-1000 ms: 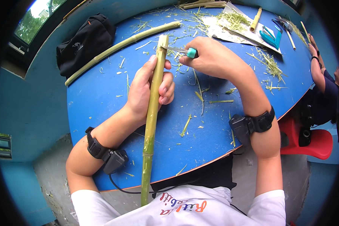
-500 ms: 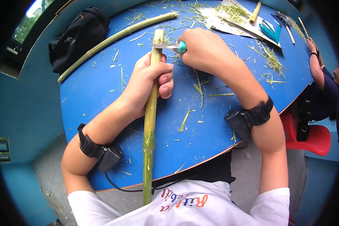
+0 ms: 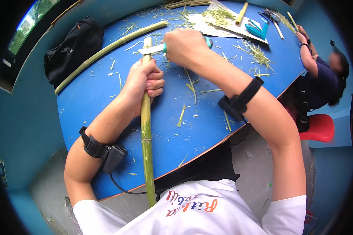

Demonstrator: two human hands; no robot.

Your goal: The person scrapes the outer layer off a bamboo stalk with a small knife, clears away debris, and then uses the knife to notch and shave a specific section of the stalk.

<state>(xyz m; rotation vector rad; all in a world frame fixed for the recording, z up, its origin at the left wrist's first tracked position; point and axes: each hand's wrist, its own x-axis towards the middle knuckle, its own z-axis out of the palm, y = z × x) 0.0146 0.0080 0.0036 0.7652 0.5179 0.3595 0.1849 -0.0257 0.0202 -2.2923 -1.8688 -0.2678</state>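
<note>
Knife [image 3: 152,49] slid further across the stalk [image 3: 146,125], tip now past its left edge | cutting seems engaged | left hand [image 3: 146,81] clenched around stalk, right hand [image 3: 186,47] grasping knife

Left hand [image 3: 146,80] has its fingers [image 3: 155,84] curled in a snug grip. Right hand [image 3: 187,46] is bunched up like a fist, slightly farther out, back facing up. Both elbows are bent and kinda flared, right forearm [image 3: 229,74] slanting inward.
</note>
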